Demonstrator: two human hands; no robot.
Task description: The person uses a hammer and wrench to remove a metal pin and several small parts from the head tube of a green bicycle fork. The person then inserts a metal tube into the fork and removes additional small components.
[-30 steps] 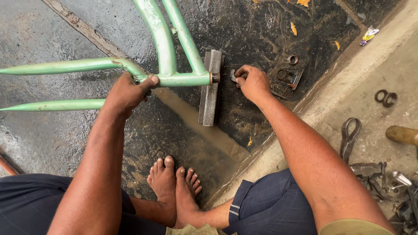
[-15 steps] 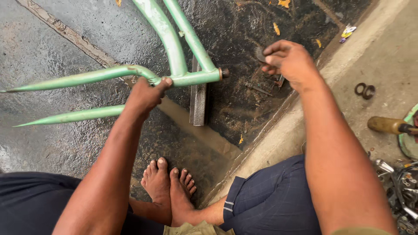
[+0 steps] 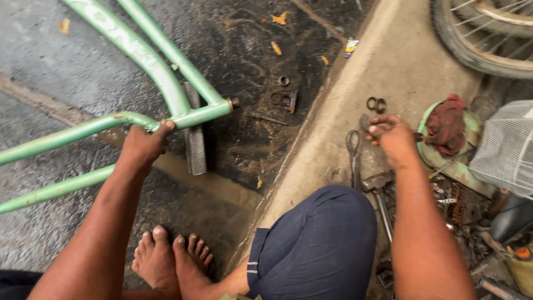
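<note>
Left hand [image 3: 143,145]: clenched around the pale green painted steel bicycle frame [image 3: 139,53], right at the junction where its tubes meet, over wet dark ground.
Frame: likely rigid, fairly heavy and awkwardly long; paint looks slick when wet, so the joint gives the surest hold.
Metal block [image 3: 194,136]: grey bar lying under the joint, touching it.
Right hand [image 3: 391,136]: fingers pinched together over scattered rusty tools on the concrete ledge; whether it holds anything, cannot tell.

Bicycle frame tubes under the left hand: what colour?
Pale green painted metal bicycle frame, worn in spots; head view shows it best.
</note>
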